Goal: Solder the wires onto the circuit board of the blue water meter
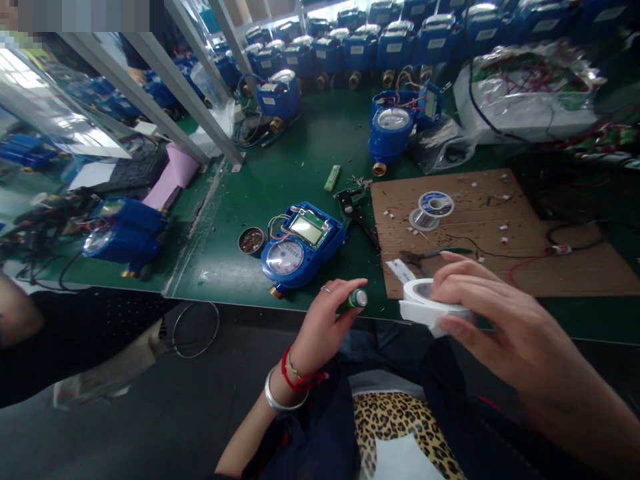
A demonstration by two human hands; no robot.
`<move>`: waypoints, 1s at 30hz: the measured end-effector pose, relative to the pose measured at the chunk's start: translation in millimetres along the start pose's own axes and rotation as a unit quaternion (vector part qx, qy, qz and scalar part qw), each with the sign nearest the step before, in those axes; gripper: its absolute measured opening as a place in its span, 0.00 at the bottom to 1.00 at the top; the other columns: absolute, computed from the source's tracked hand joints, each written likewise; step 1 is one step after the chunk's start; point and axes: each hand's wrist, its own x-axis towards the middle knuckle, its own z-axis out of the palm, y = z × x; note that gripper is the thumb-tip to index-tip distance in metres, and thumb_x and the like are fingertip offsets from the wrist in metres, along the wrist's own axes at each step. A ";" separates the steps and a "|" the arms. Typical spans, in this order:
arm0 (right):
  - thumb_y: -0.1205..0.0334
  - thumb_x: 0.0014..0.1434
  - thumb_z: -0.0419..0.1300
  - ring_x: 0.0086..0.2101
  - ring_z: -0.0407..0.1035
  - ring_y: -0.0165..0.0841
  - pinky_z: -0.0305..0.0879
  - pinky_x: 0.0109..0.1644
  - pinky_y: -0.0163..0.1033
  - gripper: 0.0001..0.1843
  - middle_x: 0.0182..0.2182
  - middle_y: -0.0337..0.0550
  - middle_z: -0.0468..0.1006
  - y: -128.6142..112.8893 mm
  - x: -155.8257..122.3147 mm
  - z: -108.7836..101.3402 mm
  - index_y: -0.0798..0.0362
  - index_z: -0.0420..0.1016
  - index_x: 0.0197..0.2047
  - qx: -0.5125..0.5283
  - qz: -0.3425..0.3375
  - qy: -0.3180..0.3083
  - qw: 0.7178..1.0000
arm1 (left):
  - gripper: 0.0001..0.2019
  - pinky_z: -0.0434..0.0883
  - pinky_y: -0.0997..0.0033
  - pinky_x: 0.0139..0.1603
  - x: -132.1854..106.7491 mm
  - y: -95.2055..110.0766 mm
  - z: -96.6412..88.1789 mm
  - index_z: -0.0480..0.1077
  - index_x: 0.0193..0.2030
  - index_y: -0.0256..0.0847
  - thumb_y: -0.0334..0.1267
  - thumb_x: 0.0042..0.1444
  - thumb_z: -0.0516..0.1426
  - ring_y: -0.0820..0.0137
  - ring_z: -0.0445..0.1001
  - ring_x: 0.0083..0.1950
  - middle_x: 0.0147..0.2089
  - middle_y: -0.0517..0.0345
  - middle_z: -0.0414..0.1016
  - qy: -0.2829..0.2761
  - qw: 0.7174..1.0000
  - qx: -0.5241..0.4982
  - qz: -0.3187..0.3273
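Observation:
In my left hand is a green cylindrical battery, gripped between thumb and fingers with its silver end facing out. My right hand holds a roll of white tape just past the table's front edge, its fingers closed around the roll. A short loose strip sticks up at the roll's left side. Ahead of my left hand lies a blue water meter, its cover open on a green circuit board with a small display and thin wires. Another green battery rests farther back on the table.
Cardboard at the right carries a solder spool, pliers and scraps. Wire strippers and a small round tin flank the open meter. Another opened meter stands behind. A person's arm reaches in at left.

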 end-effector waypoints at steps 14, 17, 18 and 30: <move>0.61 0.64 0.56 0.42 0.65 0.35 0.49 0.64 0.55 0.04 0.35 0.40 0.74 8.7 13.0 34.3 0.51 0.69 0.41 -0.013 0.020 -0.068 0.997 | 0.24 0.65 0.64 0.54 0.8 7.1 7.2 0.64 0.60 0.45 0.23 0.58 0.54 0.65 0.66 0.53 0.52 0.53 0.70 -0.006 0.999 0.034 0.012; 0.61 0.64 0.56 0.42 0.65 0.35 0.50 0.64 0.54 0.04 0.35 0.40 0.74 8.2 15.4 36.0 0.52 0.69 0.40 -0.018 0.017 -0.075 0.997 | 0.26 0.65 0.63 0.54 0.1 9.7 8.5 0.63 0.61 0.46 0.22 0.58 0.54 0.64 0.66 0.52 0.52 0.53 0.70 -0.002 0.999 0.045 0.015; 0.61 0.64 0.56 0.42 0.65 0.34 0.51 0.64 0.53 0.04 0.35 0.40 0.74 8.3 15.8 36.5 0.52 0.69 0.39 -0.020 0.017 -0.077 0.997 | 0.26 0.65 0.63 0.54 -0.1 10.0 8.6 0.63 0.61 0.46 0.22 0.58 0.54 0.64 0.66 0.52 0.52 0.53 0.70 -0.002 0.999 0.048 0.016; 0.60 0.64 0.55 0.42 0.66 0.35 0.50 0.64 0.54 0.06 0.36 0.41 0.75 10.2 15.2 45.8 0.52 0.70 0.39 -0.055 0.036 -0.081 0.995 | 0.22 0.66 0.62 0.53 -3.9 16.3 4.7 0.65 0.58 0.44 0.24 0.58 0.53 0.64 0.65 0.52 0.50 0.51 0.69 -0.012 0.997 0.051 0.052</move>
